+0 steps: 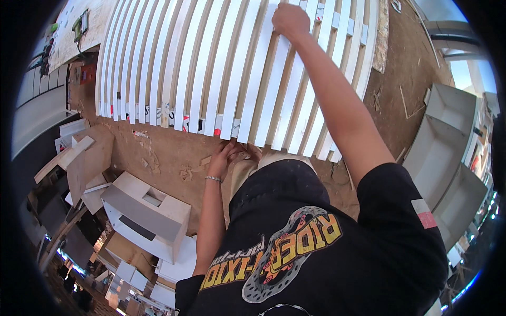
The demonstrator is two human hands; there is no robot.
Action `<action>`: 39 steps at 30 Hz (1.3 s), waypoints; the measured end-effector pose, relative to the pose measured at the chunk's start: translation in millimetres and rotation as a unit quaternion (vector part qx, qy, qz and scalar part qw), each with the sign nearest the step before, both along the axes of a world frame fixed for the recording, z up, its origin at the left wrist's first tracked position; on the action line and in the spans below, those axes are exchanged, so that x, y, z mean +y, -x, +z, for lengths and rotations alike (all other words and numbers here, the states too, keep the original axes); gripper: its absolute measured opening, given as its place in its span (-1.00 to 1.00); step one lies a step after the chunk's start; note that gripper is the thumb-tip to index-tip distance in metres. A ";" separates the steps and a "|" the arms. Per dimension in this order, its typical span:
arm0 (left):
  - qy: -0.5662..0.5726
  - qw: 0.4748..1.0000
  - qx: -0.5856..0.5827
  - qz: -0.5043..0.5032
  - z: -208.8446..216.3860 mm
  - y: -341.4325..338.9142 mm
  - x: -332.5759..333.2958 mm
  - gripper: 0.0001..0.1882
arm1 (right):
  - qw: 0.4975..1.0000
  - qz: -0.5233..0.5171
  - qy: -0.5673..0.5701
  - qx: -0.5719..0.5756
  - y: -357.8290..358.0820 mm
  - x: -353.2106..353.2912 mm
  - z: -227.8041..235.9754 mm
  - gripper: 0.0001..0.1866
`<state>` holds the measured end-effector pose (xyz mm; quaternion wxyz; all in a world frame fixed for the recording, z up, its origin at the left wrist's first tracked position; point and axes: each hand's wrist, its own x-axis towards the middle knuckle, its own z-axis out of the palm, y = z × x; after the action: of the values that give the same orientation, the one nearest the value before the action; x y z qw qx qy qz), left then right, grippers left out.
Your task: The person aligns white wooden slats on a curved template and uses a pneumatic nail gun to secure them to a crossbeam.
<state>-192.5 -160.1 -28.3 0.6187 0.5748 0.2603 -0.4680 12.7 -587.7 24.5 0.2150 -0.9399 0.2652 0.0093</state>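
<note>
Long white slats (200,58) lie side by side with narrow gaps, running away from me on a raised work surface. My right hand (291,22) is closed in a fist over the slats towards the far side; whatever its fingers hold is hidden. My left hand (225,157) is at the near ends, just in front of my body, with curled fingers gripping the end of one white slat (227,124). Part of those fingers disappears below the slat. Printed red, black and white strips (192,124) show between the slats near their close ends.
White cabinet carcasses (445,142) stand on the right. A white box unit (147,210) and loose boards (79,163) sit at the left. A green power tool (80,26) lies on a far-left table (97,16). Scraps litter the brown floor (158,158).
</note>
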 end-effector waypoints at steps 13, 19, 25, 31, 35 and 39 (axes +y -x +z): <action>0.145 0.983 -0.011 -0.113 35.1 -0.6 -43.4 -0.38 | 0.998 -0.050 0.003 -0.027 134.9 143.8 2.7 -0.79; 0.168 0.978 -0.116 -0.035 19.9 24.5 -63.5 -0.47 | 0.999 -0.018 0.036 -0.002 175.0 188.7 10.4 -0.72; 0.162 0.971 -0.174 -0.002 4.6 23.3 -64.6 -0.68 | 0.999 -0.032 0.006 -0.015 203.2 221.4 12.9 -0.69; 0.187 0.969 -0.164 -0.006 9.8 21.3 -64.7 -0.73 | 0.998 -0.035 -0.010 -0.043 218.3 224.4 5.6 -0.68; 0.185 0.970 -0.153 -0.026 11.0 18.4 -63.4 -0.78 | 0.999 -0.028 -0.026 -0.037 225.4 229.8 6.1 -0.69; 0.167 0.967 -0.182 -0.060 23.0 15.5 -58.7 -0.69 | 0.998 -0.025 -0.044 -0.032 231.4 232.0 5.0 -0.70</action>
<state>-208.0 -218.7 -5.3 0.7137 0.5531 0.0261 -0.4291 -218.7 -355.8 29.5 0.2650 -0.9225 0.2805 -0.0141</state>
